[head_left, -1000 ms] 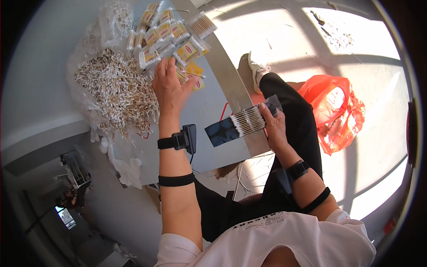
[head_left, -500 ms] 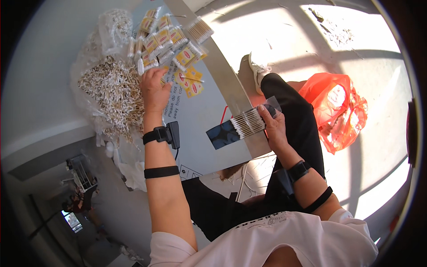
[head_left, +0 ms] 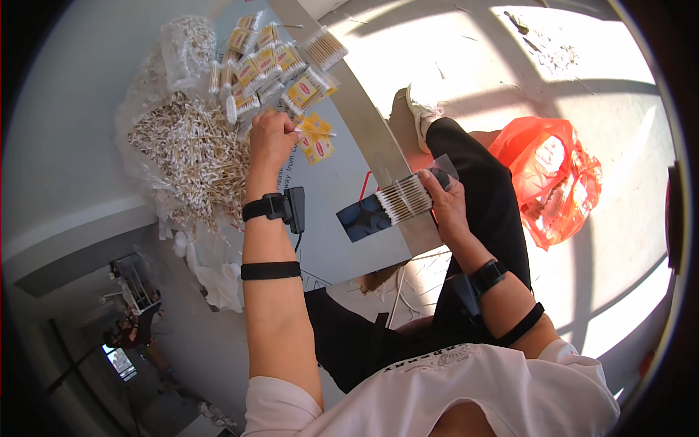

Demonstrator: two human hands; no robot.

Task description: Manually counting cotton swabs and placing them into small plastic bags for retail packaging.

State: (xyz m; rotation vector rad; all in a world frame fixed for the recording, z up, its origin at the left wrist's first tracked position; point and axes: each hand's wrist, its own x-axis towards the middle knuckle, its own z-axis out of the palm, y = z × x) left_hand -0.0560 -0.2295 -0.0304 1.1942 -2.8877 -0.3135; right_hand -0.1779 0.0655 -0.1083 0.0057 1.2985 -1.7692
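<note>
My right hand [head_left: 450, 207] grips a clear pack of cotton swabs [head_left: 405, 199], thumb on top, at the table's right edge. A dark blue printed card [head_left: 363, 219] sticks out from the pack's left end. On the table, my left hand [head_left: 271, 142] has its fingers drawn together at the left edge of some small yellow cards [head_left: 318, 148]. A single cotton swab [head_left: 320, 133] lies across those cards, one end by my fingertips. What the left fingers pinch, if anything, is hidden. Just beyond this hand are filled swab packs with yellow labels [head_left: 304, 91].
A big heap of loose cotton swabs [head_left: 186, 156] spills from a clear plastic bag [head_left: 191, 44] on the left. One pack without a yellow label [head_left: 325, 48] overhangs the table's far right edge. On the floor at right stands a red plastic bag [head_left: 542, 156].
My left hand has moved right, from beside the swab heap to the yellow cards, and its fingers have closed together. The right hand with its pack has hardly moved.
</note>
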